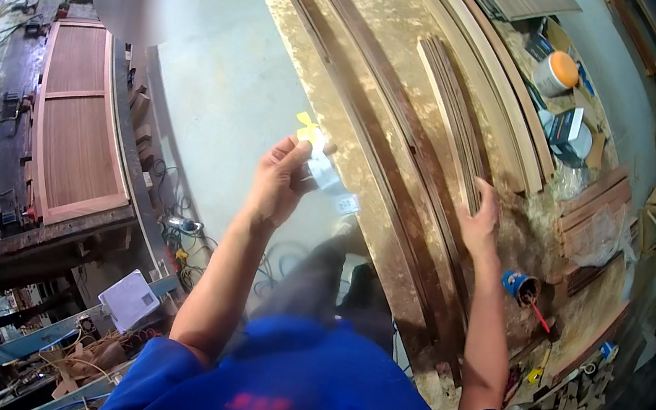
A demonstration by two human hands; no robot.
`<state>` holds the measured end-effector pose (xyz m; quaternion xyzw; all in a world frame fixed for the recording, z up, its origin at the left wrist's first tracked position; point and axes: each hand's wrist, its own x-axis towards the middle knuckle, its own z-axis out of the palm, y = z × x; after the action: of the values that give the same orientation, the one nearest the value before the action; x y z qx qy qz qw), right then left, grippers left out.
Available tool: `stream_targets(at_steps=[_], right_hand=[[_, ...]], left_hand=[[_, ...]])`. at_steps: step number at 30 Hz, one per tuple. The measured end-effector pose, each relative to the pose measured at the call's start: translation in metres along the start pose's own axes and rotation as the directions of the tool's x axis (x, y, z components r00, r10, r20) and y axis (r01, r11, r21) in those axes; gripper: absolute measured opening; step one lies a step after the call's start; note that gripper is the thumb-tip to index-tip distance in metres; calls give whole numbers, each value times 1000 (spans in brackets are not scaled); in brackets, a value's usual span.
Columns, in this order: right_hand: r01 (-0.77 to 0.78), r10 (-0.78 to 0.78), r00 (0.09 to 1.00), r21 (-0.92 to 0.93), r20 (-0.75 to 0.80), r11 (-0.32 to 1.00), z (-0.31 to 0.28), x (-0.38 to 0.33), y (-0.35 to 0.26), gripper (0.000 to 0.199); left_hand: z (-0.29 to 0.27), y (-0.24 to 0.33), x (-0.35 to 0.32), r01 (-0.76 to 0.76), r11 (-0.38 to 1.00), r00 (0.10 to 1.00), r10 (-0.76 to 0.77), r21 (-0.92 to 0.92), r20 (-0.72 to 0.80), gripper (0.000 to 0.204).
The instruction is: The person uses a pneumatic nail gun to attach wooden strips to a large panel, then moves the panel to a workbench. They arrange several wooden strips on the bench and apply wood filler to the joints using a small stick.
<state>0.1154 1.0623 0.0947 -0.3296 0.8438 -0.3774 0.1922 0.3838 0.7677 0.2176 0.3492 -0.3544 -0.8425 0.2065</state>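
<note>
My left hand (pixel 281 177) pinches a pale paper strip (pixel 326 172) with a bit of yellow (pixel 306 124) at its upper end. The strip hangs just off the near left edge of the worktable (pixel 333 112). My right hand (pixel 482 221) is closed around the near end of a short bundle of narrow wooden strips (pixel 453 113), thumb on one side and fingers on the other. The bundle lies lengthwise on the table. Beside it run long, dark wooden strips (pixel 375 59), and farther right lie paler long boards (pixel 501 70).
On the table's right stand a white tub with an orange lid (pixel 557 74), a blue can holding a red-handled tool (pixel 519 286) and stacked wood pieces (pixel 594 213). Leftward, a framed wooden panel (pixel 74 116) lies on a bench with clamps. Cables (pixel 199 245) trail across the floor.
</note>
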Motion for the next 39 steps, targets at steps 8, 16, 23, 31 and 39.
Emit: stream_targets(at_steps=[8, 16, 23, 31, 39], right_hand=[[-217, -256, 799, 658, 544, 721, 49, -39, -155, 45], [127, -333, 927, 695, 171, 708, 76, -29, -213, 48], [-160, -216, 783, 524, 584, 837, 165, 11, -288, 25], [-583, 161, 748, 523, 643, 621, 342, 32, -332, 33], [-648, 350, 676, 296, 648, 702, 418, 27, -334, 34]], left_hand=[[27, -31, -11, -77, 994, 994, 71, -71, -84, 23], [-5, -5, -29, -210, 977, 956, 202, -18, -214, 19], [-101, 46, -14, -239, 967, 917, 194, -91, -348, 20], [-255, 51, 1, -247, 739, 849, 477, 626, -228, 10], [-318, 17, 10, 167, 752, 943, 66, 638, -325, 15]])
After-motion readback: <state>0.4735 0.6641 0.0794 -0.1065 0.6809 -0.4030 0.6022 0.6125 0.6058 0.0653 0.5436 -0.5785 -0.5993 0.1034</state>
